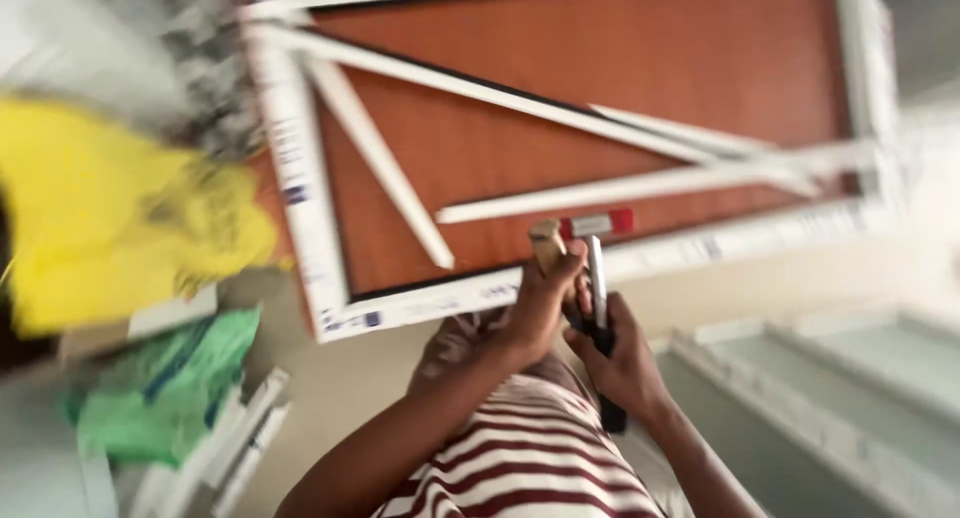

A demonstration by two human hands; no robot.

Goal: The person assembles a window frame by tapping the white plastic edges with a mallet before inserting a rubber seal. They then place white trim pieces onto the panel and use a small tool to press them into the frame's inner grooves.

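Left hand (540,303) closed around a small wooden block (547,243) set against the near rail of the white frame (300,178); right hand (620,363) grips a red-headed hammer (597,268). Loose white strips (380,163) lie unfitted across the brown panel (600,68); fitting appears incomplete.

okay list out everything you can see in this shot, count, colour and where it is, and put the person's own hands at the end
White frame: one, white profile bars with diagonal strips, lying on the board, centre.
Board: one, reddish-brown, under the frame.
Hammer: one, red and silver head, metal shaft, black grip, at the frame's lower bar.
Wooden block: one, tan, against the frame's lower bar.
Yellow cloth: one, blurred, left.
Green cloth: one, lower left.
White profile offcuts: several, lower left.
Pale frames: blurred, lower right.
Striped shirt: one, red and white, bottom centre.
Left hand: holds the wooden block.
Right hand: grips the hammer.
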